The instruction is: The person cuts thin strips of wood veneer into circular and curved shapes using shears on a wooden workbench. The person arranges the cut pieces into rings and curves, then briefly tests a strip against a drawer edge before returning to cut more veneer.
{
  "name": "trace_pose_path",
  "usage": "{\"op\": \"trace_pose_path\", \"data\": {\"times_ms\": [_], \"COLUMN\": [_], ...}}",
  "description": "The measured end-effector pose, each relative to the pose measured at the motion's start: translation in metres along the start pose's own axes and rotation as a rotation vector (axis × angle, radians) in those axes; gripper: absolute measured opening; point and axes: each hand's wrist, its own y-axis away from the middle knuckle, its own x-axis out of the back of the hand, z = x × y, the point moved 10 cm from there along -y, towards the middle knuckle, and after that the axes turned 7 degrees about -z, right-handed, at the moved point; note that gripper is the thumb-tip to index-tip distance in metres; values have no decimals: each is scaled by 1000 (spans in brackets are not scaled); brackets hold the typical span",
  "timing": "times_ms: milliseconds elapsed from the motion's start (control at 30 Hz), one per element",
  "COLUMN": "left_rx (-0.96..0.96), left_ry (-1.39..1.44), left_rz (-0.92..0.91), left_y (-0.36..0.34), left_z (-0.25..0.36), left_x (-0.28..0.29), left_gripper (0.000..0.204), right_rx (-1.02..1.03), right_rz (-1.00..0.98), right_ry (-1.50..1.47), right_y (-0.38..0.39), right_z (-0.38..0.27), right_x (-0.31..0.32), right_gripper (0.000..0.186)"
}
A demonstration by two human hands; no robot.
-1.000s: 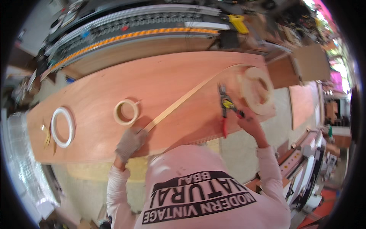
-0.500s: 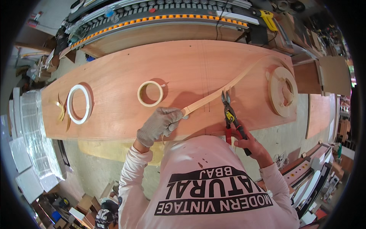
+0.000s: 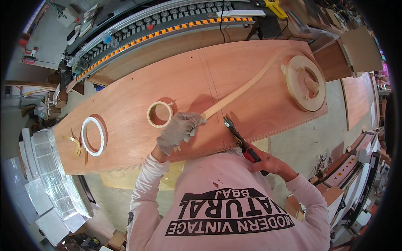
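Note:
My gloved left hand (image 3: 180,131) pinches the end of a thin wood-coloured edging strip (image 3: 238,92). The strip curves away to the far right, toward a flat coil (image 3: 292,85) of the same material. My right hand (image 3: 268,162) grips metal snips (image 3: 238,134) with red and black handles. Their blades point up and left, below the strip and apart from it; whether the jaws are parted is hard to make out. Under everything lies a large curved plywood board (image 3: 125,113). A roll of cream tape (image 3: 149,116) sits just beyond my left hand.
On the board's left part are a white ring-shaped roll (image 3: 84,136) and curled scraps (image 3: 76,146). Beyond the far edge runs a long machine with rollers and an orange-studded rail (image 3: 167,31). A yellow heat-gun-like tool (image 3: 275,7) and a cardboard box (image 3: 361,50) stand far right.
The snips have moved left and down, away from the strip, and tilted further left. My left hand still holds the strip's end. The whole view has turned slightly.

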Motion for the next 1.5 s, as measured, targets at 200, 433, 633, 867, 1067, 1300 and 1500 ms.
{"op": "trace_pose_path", "data": {"times_ms": [200, 433, 633, 867, 1067, 1300, 1500], "left_rx": [-2, 59, 40, 35, 67, 109, 110], "left_ry": [-65, -75, 11, -11, 6, 18, 64], "left_rz": [6, 13, -1, -22, -44, -12, -21], "left_y": [0, 9, 8, 13, 15, 19, 22], "left_z": [1, -3, -16, -20, -27, -33, -37], "left_x": [9, -7, -14, -24, -29, -29, -31], "left_gripper": [35, 37, 34, 32, 37, 38, 34], "right_rx": [14, 14, 45, 61, -13, 40, 88], "right_rz": [-69, -128, -175, -213, -242, -228, -228], "right_ry": [-31, -288, -257, -282, -235, -205, -179], "right_y": [12, 16, 27, 26, 27, 28, 30], "right_z": [-15, -27, -34, -36, -32, -37, -39], "right_x": [-13, -24, -34, -41, -42, -41, -44], "right_gripper": [56, 50, 48, 45, 55, 52, 58]}}
